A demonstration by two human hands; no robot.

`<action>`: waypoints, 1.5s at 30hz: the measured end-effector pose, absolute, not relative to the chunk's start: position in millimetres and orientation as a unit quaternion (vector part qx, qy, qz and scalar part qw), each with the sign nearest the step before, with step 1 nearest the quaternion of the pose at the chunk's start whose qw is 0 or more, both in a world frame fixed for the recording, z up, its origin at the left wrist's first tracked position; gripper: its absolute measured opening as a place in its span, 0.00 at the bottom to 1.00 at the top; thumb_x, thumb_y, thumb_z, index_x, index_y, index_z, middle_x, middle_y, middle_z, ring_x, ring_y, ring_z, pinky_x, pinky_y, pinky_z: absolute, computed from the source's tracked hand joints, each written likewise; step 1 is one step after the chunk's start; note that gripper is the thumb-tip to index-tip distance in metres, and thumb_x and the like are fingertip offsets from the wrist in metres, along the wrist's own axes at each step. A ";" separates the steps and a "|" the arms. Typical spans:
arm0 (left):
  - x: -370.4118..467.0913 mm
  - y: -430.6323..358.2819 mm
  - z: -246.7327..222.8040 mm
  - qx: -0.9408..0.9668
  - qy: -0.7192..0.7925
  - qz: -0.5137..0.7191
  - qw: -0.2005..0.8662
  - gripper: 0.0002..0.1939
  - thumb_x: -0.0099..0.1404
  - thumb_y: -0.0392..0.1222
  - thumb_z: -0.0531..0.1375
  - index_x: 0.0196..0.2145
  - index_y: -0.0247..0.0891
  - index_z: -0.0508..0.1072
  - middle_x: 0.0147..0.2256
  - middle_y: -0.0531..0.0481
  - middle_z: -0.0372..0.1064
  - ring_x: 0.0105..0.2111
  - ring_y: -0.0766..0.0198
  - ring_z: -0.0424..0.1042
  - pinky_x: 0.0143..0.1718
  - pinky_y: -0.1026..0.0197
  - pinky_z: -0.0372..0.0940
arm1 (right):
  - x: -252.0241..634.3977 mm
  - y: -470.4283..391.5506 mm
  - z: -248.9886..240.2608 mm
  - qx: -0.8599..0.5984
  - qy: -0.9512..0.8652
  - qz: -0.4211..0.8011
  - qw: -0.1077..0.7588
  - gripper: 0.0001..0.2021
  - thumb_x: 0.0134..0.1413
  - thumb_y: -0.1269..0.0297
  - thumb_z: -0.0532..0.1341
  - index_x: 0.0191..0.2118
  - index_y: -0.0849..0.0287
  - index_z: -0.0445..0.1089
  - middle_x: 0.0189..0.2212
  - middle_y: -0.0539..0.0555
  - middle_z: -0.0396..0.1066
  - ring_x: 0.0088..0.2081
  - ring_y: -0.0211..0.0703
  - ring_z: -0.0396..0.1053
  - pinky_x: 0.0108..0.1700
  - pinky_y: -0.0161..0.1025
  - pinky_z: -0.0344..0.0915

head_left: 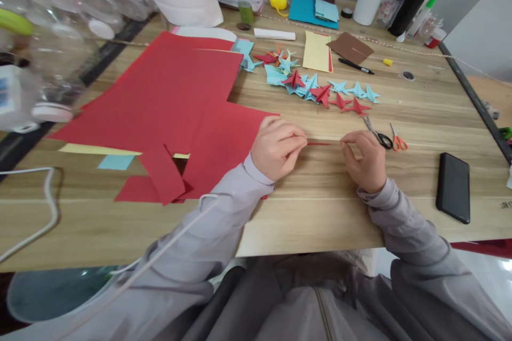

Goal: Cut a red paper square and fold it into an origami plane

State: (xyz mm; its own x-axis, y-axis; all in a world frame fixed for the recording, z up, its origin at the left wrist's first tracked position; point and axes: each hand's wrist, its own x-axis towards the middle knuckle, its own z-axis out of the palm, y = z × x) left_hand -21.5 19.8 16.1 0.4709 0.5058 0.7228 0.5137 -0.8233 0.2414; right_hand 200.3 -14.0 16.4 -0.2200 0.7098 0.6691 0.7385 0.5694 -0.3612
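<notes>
A thin red strip point(319, 144), seen edge-on, sticks out to the right from the pinched fingertips of my left hand point(278, 148). My right hand point(364, 160) is closed, thumb against fingers, a short gap from the strip's right end; whether anything is between its fingertips is too small to tell. Large red paper sheets point(160, 90) lie left of my left hand, and its wrist is over their right edge. Red paper pieces point(162, 173) lie near their front. Several red and blue folded paper shapes point(321, 95) sit beyond my hands.
Black-handled scissors point(382, 138) and orange-handled scissors point(399, 141) lie just beyond my right hand. A black phone point(453, 187) rests at the right. Clear plastic bottles point(60, 53) crowd the left. A white cable point(50, 197) crosses the left side and my left sleeve.
</notes>
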 end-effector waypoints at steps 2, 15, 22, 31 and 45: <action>-17.0 16.7 15.2 -0.869 -0.281 -0.408 0.000 0.08 0.61 0.34 0.55 0.27 0.39 0.72 0.30 0.50 0.75 0.31 0.62 0.69 0.39 0.53 0.59 | 195.2 -17.0 16.0 -0.439 -0.799 -0.004 0.410 0.06 0.56 0.69 0.58 0.39 0.58 0.69 0.34 0.57 0.73 0.38 0.47 0.69 0.41 0.45 0.67; -12.0 15.1 15.6 -0.864 -0.252 -0.435 -0.022 0.07 0.61 0.33 0.56 0.27 0.38 0.73 0.29 0.51 0.75 0.29 0.64 0.68 0.38 0.54 0.60 | 189.4 -18.8 14.5 -0.423 -0.833 -0.057 0.352 0.06 0.57 0.71 0.55 0.32 0.59 0.69 0.27 0.55 0.72 0.33 0.45 0.67 0.37 0.43 0.61; -11.0 16.3 14.6 -0.866 -0.261 -0.425 -0.015 0.08 0.61 0.34 0.56 0.27 0.38 0.73 0.29 0.51 0.75 0.30 0.63 0.69 0.37 0.54 0.59 | 191.8 -17.3 14.7 -0.456 -0.819 -0.057 0.343 0.06 0.55 0.71 0.56 0.30 0.59 0.68 0.25 0.54 0.72 0.31 0.45 0.68 0.37 0.43 0.60; -16.0 19.5 13.7 -0.851 -0.306 -0.428 -0.012 0.09 0.61 0.36 0.55 0.25 0.39 0.72 0.29 0.50 0.74 0.31 0.62 0.69 0.37 0.53 0.59 | 205.5 -7.4 7.1 -0.516 -0.785 -0.058 0.338 0.06 0.52 0.71 0.56 0.29 0.58 0.70 0.26 0.54 0.74 0.32 0.46 0.70 0.39 0.44 0.61; -8.2 10.0 13.3 -0.880 -0.284 -0.381 -0.005 0.08 0.62 0.38 0.55 0.31 0.39 0.75 0.32 0.49 0.76 0.33 0.61 0.69 0.39 0.53 0.58 | 192.4 -14.5 7.5 -0.406 -0.844 -0.023 0.350 0.06 0.59 0.67 0.56 0.33 0.57 0.71 0.31 0.55 0.74 0.36 0.44 0.69 0.40 0.43 0.62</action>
